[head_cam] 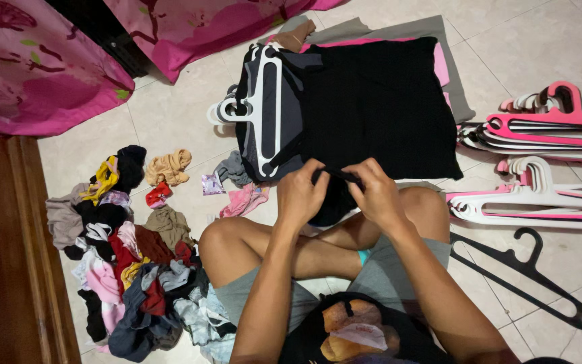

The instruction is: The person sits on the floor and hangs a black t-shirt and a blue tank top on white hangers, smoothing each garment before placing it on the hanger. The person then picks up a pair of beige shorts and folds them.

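A small black garment (331,195) is held over the crossed legs of a person seated on the tiled floor (170,114). Its upper edge is pinched by the left hand (301,195) and the right hand (378,195), the fingers of each curled and pressed together on the cloth, the two hands close beside each other.

Just beyond the hands, toward the far edge of the floor, a stack of folded clothes (378,101) is seen, black on top with pink and grey layers showing beneath. A white hanger (261,101) carrying a dark grey garment is laid on the stack's left side.

At the left edge of the floor, beside a wooden board, a heap of mixed small clothes (126,269) is spread. Near it a small pale purple square packet (211,184) is lying flat, between a tan cloth and a pink cloth; its print cannot be made out.

Along the right edge, pink and white hangers (540,162) are piled, and a single black hanger (533,276) is set apart nearer the person. Pink flowered fabric (35,74) is draped at the far left corner.
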